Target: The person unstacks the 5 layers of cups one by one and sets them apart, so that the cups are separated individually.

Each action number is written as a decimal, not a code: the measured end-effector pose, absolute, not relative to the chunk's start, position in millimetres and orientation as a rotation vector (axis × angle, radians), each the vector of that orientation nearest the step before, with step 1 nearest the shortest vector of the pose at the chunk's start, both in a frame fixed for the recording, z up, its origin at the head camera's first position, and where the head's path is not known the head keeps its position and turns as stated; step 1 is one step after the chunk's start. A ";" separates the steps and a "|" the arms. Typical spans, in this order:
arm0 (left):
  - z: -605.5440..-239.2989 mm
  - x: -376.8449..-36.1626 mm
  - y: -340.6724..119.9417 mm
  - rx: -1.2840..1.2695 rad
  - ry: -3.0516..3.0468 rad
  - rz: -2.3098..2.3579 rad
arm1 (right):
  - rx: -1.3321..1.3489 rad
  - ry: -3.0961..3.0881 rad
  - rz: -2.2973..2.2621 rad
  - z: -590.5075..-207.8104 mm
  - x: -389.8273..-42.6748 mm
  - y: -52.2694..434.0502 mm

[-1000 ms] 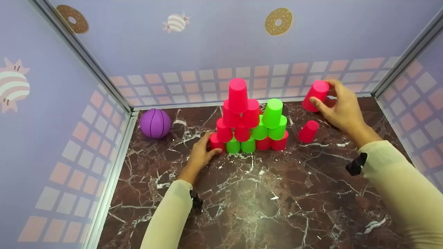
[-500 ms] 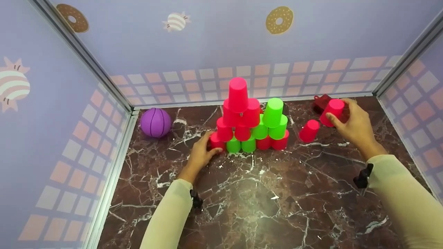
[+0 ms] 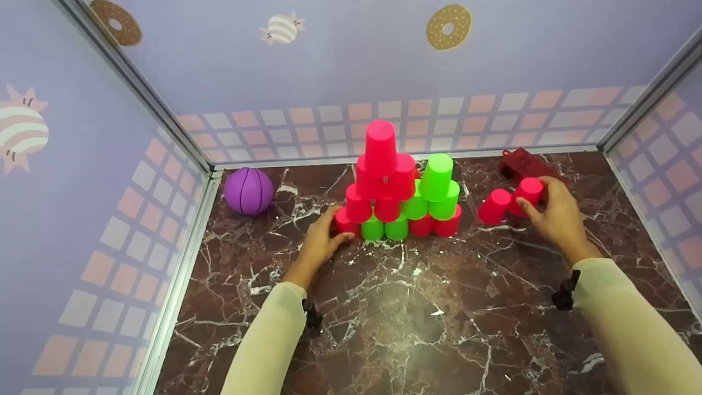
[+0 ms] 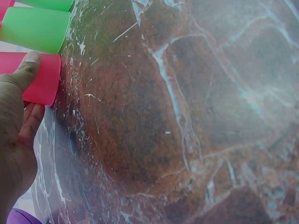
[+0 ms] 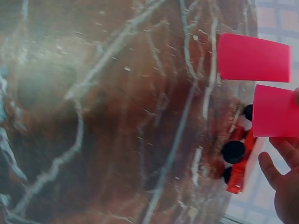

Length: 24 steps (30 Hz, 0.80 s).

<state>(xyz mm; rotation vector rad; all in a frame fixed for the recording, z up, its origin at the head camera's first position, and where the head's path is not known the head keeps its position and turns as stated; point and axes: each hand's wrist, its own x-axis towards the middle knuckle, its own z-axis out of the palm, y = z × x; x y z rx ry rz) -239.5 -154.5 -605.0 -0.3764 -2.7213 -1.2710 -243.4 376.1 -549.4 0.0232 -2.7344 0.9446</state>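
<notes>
A pyramid of upturned pink and green cups (image 3: 400, 189) stands at the back middle of the marble floor (image 3: 417, 307). My left hand (image 3: 321, 241) grips the pink cup (image 3: 344, 222) at the pyramid's bottom left corner; the left wrist view shows the thumb on that pink cup (image 4: 39, 77) beside a green cup (image 4: 35, 29). My right hand (image 3: 551, 211) holds a pink cup (image 3: 527, 193) low over the floor, right beside a lone upturned pink cup (image 3: 493, 206). In the right wrist view the held cup (image 5: 276, 111) sits under the lone cup (image 5: 252, 57).
A purple ball (image 3: 248, 190) lies at the back left near the wall. A red toy car (image 3: 524, 163) sits at the back right behind my right hand, its wheels showing on the toy car (image 5: 236, 161) in the right wrist view. Patterned walls close in three sides.
My right hand has brought its pink cup down from high at the back right to beside the lone pink cup. The left hand has stayed on the corner cup.
</notes>
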 end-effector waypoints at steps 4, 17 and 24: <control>-603.8 -240.2 -154.3 -0.376 -2.739 -1.268 | 0.005 -2.754 0.948 -559.7 -240.0 373.6; -604.8 -239.9 -155.6 -0.343 -2.771 -1.300 | -0.002 -2.808 0.982 -575.5 -240.1 363.4; -606.5 -240.0 -156.1 -0.341 -2.773 -1.229 | -0.019 -2.820 0.998 -584.1 -238.2 362.6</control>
